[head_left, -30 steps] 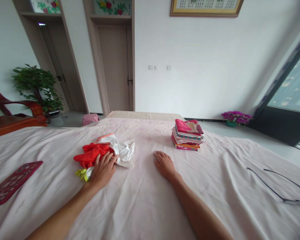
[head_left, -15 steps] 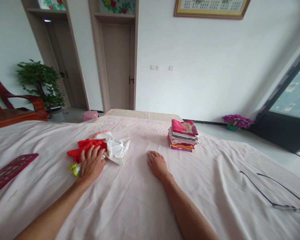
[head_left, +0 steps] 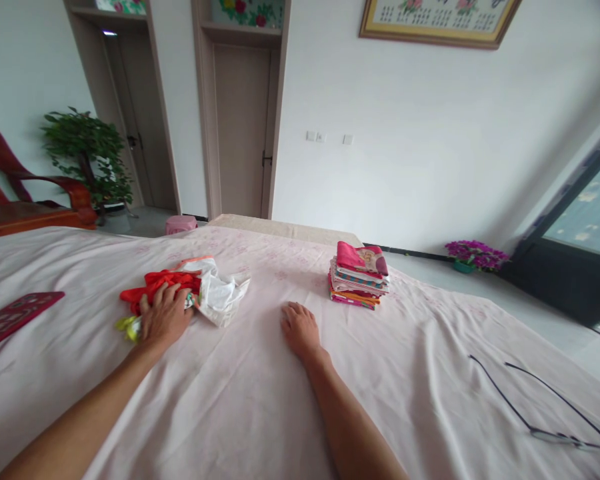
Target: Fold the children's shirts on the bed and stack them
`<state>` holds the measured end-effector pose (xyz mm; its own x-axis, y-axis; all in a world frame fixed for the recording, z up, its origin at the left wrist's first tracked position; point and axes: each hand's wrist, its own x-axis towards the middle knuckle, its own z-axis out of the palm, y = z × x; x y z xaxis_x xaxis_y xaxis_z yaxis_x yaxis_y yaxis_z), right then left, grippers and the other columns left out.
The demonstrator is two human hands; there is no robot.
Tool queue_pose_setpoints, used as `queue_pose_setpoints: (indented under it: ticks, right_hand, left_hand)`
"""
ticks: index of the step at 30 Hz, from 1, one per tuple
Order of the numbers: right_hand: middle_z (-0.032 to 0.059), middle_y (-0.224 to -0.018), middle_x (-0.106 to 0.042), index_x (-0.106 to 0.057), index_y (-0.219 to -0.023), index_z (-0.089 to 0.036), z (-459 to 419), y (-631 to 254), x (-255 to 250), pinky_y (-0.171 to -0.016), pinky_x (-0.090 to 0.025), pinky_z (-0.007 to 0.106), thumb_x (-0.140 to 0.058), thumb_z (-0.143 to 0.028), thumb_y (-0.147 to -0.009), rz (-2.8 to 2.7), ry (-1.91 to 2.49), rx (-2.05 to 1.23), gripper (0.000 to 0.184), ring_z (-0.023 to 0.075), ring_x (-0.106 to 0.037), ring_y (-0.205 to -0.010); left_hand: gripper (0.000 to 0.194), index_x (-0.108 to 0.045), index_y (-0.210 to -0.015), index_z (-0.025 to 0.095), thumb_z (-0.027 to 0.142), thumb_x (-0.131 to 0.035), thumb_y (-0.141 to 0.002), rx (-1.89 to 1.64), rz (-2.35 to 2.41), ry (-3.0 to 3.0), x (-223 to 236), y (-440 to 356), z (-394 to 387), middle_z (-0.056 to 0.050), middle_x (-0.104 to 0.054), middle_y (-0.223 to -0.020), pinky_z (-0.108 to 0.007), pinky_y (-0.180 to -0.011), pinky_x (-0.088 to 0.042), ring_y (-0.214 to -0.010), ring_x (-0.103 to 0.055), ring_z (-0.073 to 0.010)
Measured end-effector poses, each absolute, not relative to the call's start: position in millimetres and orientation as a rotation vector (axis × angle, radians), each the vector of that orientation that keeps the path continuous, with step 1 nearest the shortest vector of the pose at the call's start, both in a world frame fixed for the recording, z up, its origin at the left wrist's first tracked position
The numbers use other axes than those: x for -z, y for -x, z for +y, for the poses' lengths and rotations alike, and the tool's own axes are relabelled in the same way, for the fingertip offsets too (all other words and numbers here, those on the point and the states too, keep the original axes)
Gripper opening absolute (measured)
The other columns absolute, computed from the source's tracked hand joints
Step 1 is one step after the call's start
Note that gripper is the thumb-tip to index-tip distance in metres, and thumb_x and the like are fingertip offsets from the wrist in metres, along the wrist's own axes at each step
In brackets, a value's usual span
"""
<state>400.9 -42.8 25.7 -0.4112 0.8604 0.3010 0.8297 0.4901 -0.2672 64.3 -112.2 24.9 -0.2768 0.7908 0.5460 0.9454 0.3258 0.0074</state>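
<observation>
My left hand [head_left: 165,313] rests palm down with its fingers spread on a crumpled heap of cloth. Under and beyond the fingers lies red cloth [head_left: 150,283], with white cloth [head_left: 221,293] to the right and a yellow-green bit [head_left: 129,327] at the near left. What is beneath the palm is hidden. On the pale pink sheet [head_left: 260,393], my right hand [head_left: 301,329] lies flat and holds nothing. A neat stack of folded, many-coloured cloths [head_left: 359,275] stands just beyond it to the right, apart from the fingers.
Eyeglasses [head_left: 555,437] lie with temples unfolded at the near right. At the left edge is a dark red patterned flat piece [head_left: 23,317]. Beyond the covered surface are a pink stool [head_left: 181,224], a wooden chair [head_left: 40,210] and purple flowers [head_left: 475,255].
The view has shifted and tilted slightly, so everything sits a little differently in the picture. Both hands keep their places on the cloth heap and the sheet.
</observation>
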Motion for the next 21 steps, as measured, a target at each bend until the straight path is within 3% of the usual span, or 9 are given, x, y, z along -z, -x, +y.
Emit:
queue_pose_setpoints:
  ticks: [21]
  right_hand:
    - [0.0059,-0.136,-0.056,-0.059,-0.129,-0.025,-44.5,-395.2,-31.7,-0.108,-0.03,0.032,-0.043,-0.024,-0.094,-2.384,1.402,-0.125,0.038,0.0213,-0.047,-0.125]
  left_hand:
    - [0.041,-0.06,-0.124,0.02,0.032,-0.049,-0.087,0.423,-2.237,1.477,-27.2,-59.9,-113.3,-0.016,-0.053,-0.138,-0.057,-0.106,-0.025,-0.128,-0.043,-0.036]
